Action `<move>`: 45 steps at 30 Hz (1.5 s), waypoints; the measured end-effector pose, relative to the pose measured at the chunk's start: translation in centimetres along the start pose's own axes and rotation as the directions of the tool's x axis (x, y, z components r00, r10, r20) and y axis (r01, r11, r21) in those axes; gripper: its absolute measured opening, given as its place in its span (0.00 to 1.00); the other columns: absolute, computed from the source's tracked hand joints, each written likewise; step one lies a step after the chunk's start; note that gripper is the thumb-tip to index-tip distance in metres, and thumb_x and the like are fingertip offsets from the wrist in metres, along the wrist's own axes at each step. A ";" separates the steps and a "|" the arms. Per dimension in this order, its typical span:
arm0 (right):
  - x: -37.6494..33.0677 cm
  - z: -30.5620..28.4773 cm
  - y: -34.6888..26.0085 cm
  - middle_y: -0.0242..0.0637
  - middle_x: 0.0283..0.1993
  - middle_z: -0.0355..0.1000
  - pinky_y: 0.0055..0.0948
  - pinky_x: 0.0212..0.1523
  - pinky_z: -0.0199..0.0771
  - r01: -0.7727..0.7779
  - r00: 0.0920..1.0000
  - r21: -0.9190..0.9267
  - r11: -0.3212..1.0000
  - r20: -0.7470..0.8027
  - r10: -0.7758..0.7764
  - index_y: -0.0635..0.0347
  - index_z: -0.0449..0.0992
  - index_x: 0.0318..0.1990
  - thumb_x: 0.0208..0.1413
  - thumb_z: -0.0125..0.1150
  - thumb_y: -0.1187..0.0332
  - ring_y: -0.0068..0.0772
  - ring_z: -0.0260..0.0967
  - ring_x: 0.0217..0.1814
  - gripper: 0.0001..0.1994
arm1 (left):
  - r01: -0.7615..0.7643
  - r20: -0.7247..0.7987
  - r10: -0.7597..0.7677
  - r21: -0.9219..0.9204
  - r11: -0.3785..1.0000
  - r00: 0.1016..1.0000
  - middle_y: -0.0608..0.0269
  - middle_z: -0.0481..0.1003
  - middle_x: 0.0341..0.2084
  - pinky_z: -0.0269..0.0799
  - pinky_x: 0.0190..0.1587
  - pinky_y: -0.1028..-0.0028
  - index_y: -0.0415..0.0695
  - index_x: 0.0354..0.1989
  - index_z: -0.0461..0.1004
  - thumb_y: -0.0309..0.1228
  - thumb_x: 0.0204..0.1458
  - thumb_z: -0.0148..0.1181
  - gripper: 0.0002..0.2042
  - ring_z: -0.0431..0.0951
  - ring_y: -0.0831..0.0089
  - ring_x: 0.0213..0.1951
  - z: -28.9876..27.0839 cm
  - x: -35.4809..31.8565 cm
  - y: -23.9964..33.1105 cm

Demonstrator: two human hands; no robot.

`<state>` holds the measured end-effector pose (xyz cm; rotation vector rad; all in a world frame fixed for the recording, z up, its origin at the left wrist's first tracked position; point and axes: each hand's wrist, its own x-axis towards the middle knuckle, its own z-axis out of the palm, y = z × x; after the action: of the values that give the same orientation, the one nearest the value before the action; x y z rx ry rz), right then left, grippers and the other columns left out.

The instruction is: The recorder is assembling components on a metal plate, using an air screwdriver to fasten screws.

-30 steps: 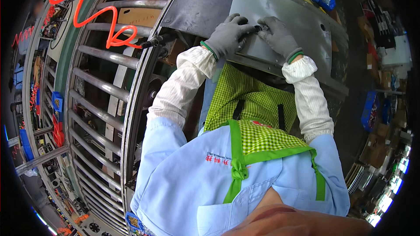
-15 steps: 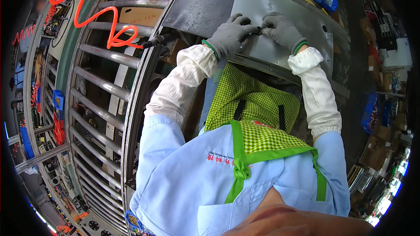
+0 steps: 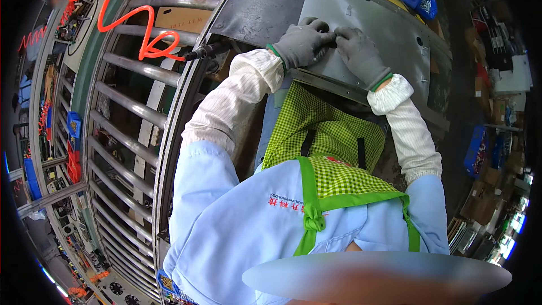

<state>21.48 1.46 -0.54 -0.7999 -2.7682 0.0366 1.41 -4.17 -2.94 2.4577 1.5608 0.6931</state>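
A flat grey sheet-metal panel (image 3: 389, 34) with small holes and tabs lies on the bench before me. Over its left part, my left hand (image 3: 305, 44) in a grey glove has its fingers curled, thumb pointing toward the other hand. My right hand (image 3: 360, 53), gloved the same way, is closed with its fingertips almost meeting the left thumb. Whatever sits between the fingertips is too small or too hidden to make out. Below my hands runs the panel's near metal edge (image 3: 333, 86).
Left of the panel is a dark mat (image 3: 262, 5). A roller conveyor (image 3: 138, 110) extends along my left, with a coiled orange air hose (image 3: 149, 28) above it and a cardboard box (image 3: 186, 14) beneath. Blue parts bins (image 3: 420, 0) stand beyond the panel at the right.
My right hand has turned, its wrist coming nearer to me and its fingers pointing more away. The left hand has shifted slightly right. A small dark piece seen between the fingertips no longer shows clearly.
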 end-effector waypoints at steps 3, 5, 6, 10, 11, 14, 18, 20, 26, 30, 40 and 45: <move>-0.7 -0.1 0.0 0.34 0.53 0.69 0.39 0.53 0.72 0.044 0.999 -0.066 0.997 0.009 -0.044 0.56 0.76 0.45 0.54 0.57 0.69 0.44 0.69 0.53 0.11 | -0.037 0.014 0.036 0.071 0.997 0.999 0.60 0.69 0.52 0.69 0.50 0.54 0.59 0.52 0.73 0.35 0.51 0.55 0.18 0.63 0.55 0.60 0.1 -0.1 -0.1; -1.0 -0.3 0.1 0.36 0.57 0.68 0.39 0.55 0.72 -0.087 0.995 0.038 0.995 0.050 0.085 0.56 0.75 0.47 0.54 0.56 0.70 0.43 0.68 0.57 0.13 | -0.047 0.019 0.045 0.090 0.995 0.999 0.62 0.69 0.53 0.68 0.50 0.52 0.58 0.54 0.72 0.37 0.53 0.54 0.18 0.63 0.58 0.61 0.3 -0.2 0.0; -1.1 -0.3 0.1 0.36 0.57 0.68 0.39 0.55 0.72 -0.080 0.996 0.032 0.996 0.049 0.078 0.56 0.75 0.47 0.54 0.56 0.70 0.43 0.68 0.57 0.13 | -0.031 0.016 0.030 0.108 0.994 0.999 0.62 0.68 0.54 0.68 0.50 0.52 0.58 0.55 0.71 0.37 0.53 0.54 0.19 0.63 0.58 0.61 0.4 -0.3 0.0; -1.0 -0.4 -0.4 0.36 0.61 0.65 0.39 0.56 0.71 -0.070 0.997 0.095 0.993 0.027 0.067 0.57 0.75 0.48 0.56 0.53 0.70 0.42 0.66 0.60 0.13 | -0.035 -0.009 0.036 0.081 0.996 0.999 0.62 0.67 0.54 0.68 0.49 0.52 0.56 0.56 0.68 0.39 0.53 0.55 0.20 0.64 0.58 0.60 0.5 -0.3 0.0; -0.9 -0.4 -0.6 0.35 0.63 0.64 0.38 0.57 0.70 -0.081 0.996 0.051 0.995 0.034 0.080 0.56 0.75 0.49 0.57 0.52 0.70 0.41 0.66 0.60 0.13 | -0.035 0.021 0.034 0.071 0.997 0.999 0.62 0.67 0.54 0.68 0.49 0.52 0.56 0.56 0.68 0.39 0.53 0.55 0.20 0.64 0.58 0.60 0.4 -0.4 0.0; -0.6 0.0 -1.1 0.34 0.64 0.63 0.37 0.57 0.70 -0.074 0.987 -0.217 0.973 0.123 0.102 0.56 0.75 0.49 0.59 0.49 0.70 0.39 0.65 0.60 0.13 | -0.049 -0.101 0.051 0.027 0.998 0.994 0.54 0.69 0.51 0.71 0.47 0.55 0.50 0.55 0.68 0.35 0.51 0.55 0.21 0.68 0.52 0.55 0.3 -0.3 -0.2; -0.3 -0.6 -1.1 0.34 0.65 0.61 0.38 0.59 0.68 0.027 0.956 -0.232 0.972 0.291 0.043 0.60 0.74 0.49 0.62 0.44 0.69 0.40 0.66 0.58 0.14 | -0.139 -0.050 0.139 0.005 0.990 0.989 0.52 0.70 0.48 0.72 0.47 0.56 0.50 0.52 0.70 0.34 0.50 0.54 0.18 0.69 0.49 0.52 0.0 -0.1 -0.4; -0.2 -1.3 -1.1 0.37 0.62 0.62 0.40 0.58 0.69 -0.100 0.951 -0.094 0.991 0.282 0.123 0.59 0.74 0.50 0.58 0.48 0.69 0.42 0.64 0.59 0.14 | -0.155 -0.042 0.155 0.002 0.988 0.987 0.56 0.70 0.48 0.71 0.46 0.54 0.52 0.50 0.71 0.35 0.49 0.54 0.17 0.68 0.51 0.53 0.1 0.2 -0.5; 0.0 -2.6 -2.3 0.35 0.61 0.62 0.39 0.56 0.71 -0.154 0.955 -0.057 0.986 0.249 0.164 0.57 0.75 0.49 0.54 0.51 0.72 0.42 0.64 0.60 0.14 | -0.131 0.075 0.125 0.079 0.988 0.989 0.53 0.68 0.53 0.72 0.48 0.53 0.49 0.55 0.69 0.36 0.50 0.55 0.21 0.66 0.50 0.57 -0.3 0.2 -0.6; 0.5 -1.6 -2.5 0.37 0.56 0.67 0.39 0.54 0.73 -0.177 0.927 -0.119 0.977 0.314 0.206 0.61 0.75 0.48 0.53 0.53 0.73 0.44 0.67 0.56 0.14 | -0.050 -0.024 0.049 -0.035 0.998 0.998 0.48 0.67 0.53 0.72 0.49 0.54 0.43 0.55 0.66 0.38 0.52 0.55 0.22 0.69 0.45 0.54 -0.3 -0.1 -0.3; 1.0 -5.7 9.4 0.44 0.47 0.71 0.42 0.50 0.73 -0.052 0.997 0.006 0.999 -0.050 0.052 0.55 0.76 0.44 0.53 0.53 0.66 0.48 0.72 0.45 0.13 | -0.002 0.236 0.041 -0.164 0.986 0.971 0.49 0.75 0.43 0.74 0.44 0.61 0.41 0.47 0.74 0.35 0.52 0.61 0.16 0.77 0.51 0.42 -7.4 4.8 -2.6; -1.6 -10.1 25.8 0.46 0.49 0.73 0.42 0.51 0.71 -0.457 0.890 -0.053 0.888 -0.008 0.457 0.57 0.76 0.47 0.59 0.52 0.55 0.51 0.72 0.49 0.18 | -0.173 0.034 0.172 0.023 0.985 0.985 0.50 0.75 0.45 0.74 0.42 0.61 0.43 0.50 0.73 0.36 0.54 0.60 0.17 0.78 0.51 0.41 -6.3 15.7 -2.8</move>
<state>38.77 22.03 6.34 -1.4512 -2.5270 0.0519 1.79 10.27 6.30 2.6322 1.3658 0.6597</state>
